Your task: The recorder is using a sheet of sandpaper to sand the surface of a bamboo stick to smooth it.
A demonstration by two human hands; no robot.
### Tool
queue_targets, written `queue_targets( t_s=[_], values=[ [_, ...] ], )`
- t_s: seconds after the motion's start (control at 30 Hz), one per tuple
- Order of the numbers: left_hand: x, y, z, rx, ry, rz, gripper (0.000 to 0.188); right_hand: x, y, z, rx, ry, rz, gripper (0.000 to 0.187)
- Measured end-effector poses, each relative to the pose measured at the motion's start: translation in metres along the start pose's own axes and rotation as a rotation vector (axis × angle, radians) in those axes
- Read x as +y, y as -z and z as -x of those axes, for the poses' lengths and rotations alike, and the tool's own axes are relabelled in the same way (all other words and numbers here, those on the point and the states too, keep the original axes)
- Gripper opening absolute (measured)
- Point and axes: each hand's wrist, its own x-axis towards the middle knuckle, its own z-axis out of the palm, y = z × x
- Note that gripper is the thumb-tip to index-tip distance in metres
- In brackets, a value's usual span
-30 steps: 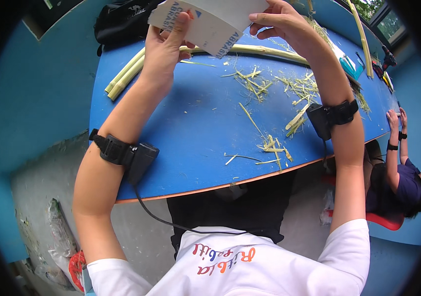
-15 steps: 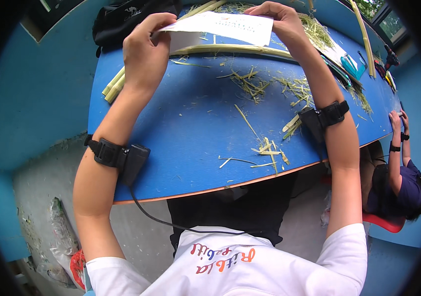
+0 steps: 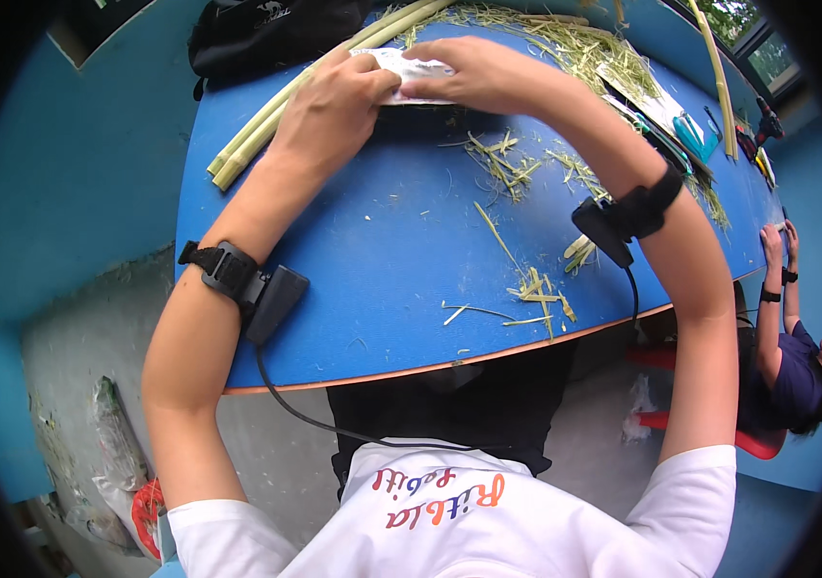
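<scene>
At the far side of the blue table [image 3: 401,241], as I view it remotely through the head camera, 2 bare hands work on 1 white sheet [image 3: 415,69]. The left hand [image 3: 334,106] has its fingers curled closely over the sheet's left part; the right hand [image 3: 473,77] pinches its right part, thumb and fingers drawn narrow. The sheet lies between them, just beside the pale green stalks [image 3: 255,144], with a dark shadow below it. I read it as bent or folded, though the fingers hide too much for me to tell how far.

State of the work: the sheet is in both hands' grip, which I count as done; I judge its handling unfinished, since neither hand has let go. How much is left I cannot tell. Cut strips [image 3: 504,169] lie scattered on the bare surface, and a larger heap of shavings [image 3: 613,53] lies beyond; I infer that some stripping is done and clearing is not. A black bag [image 3: 261,43] sits at the far left.
</scene>
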Motion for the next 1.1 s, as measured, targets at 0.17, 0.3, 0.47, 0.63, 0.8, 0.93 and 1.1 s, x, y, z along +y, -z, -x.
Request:
queue_targets(
  t_s=[0.17,0.3,0.47,0.63,0.8,0.93,1.1],
  values=[
    [-0.001,0.010,-0.004,-0.077,0.103,0.324,0.020,0.013,-0.035,0.001,0.101,0.136,0.121,0.049],
    [-0.025,0.001,0.001,-0.049,0.174,0.141,0.021,0.023,-0.043,0.005,0.200,0.165,0.078,0.042],
    [-0.033,0.001,0.005,-0.175,0.241,0.056,0.015,0.030,-0.045,0.009,0.216,0.140,0.026,0.032],
    [-0.035,0.004,0.005,-0.205,0.240,0.091,0.019,0.035,-0.042,0.014,0.245,0.130,-0.016,0.024],
    [-0.043,-0.008,0.016,-0.221,0.153,0.263,0.020,0.036,-0.040,0.016,0.205,0.114,-0.171,0.017],
    [-0.046,-0.001,0.013,-0.293,0.194,0.295,0.017,0.041,-0.041,0.017,0.228,0.171,-0.129,0.015],
    [-0.051,0.005,0.007,-0.322,0.263,0.262,0.021,0.069,-0.024,0.029,0.179,0.140,-0.058,0.017]
  ],
)
